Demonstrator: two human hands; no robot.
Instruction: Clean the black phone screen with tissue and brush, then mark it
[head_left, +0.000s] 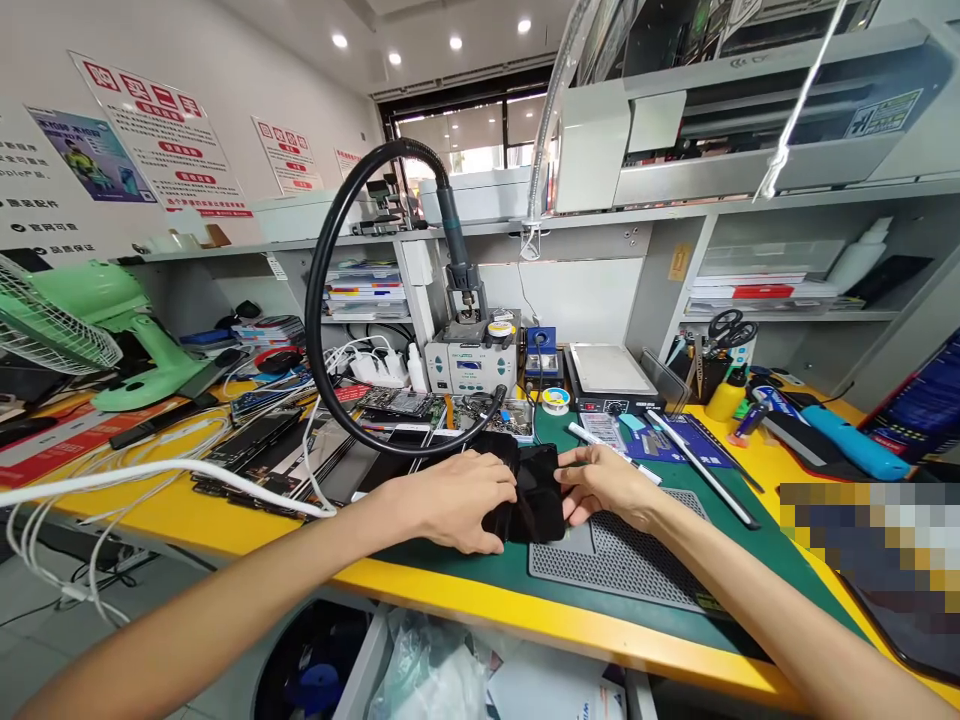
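Note:
A black glossy panel [538,490], which looks like a phone screen or phone, lies between my two hands over the work mat. Its right edge is pinched between thumb and fingers of my right hand [604,487]. My left hand [463,500] is curled over the dark left part, thumb at the near edge and fingertips on top. Whether this left part is a second panel or the same one, I cannot tell. Beneath, a grey textured pad [622,565] rests on the green mat [787,560].
Behind my hands stands a hot-air station [471,365] with a looping black hose [313,300]. A heating plate [611,370] is to its right. Phone parts [259,450] lie left, beside a white cable [225,468]. A white stick-like tool [709,470] lies right. An open drawer [375,665] is below.

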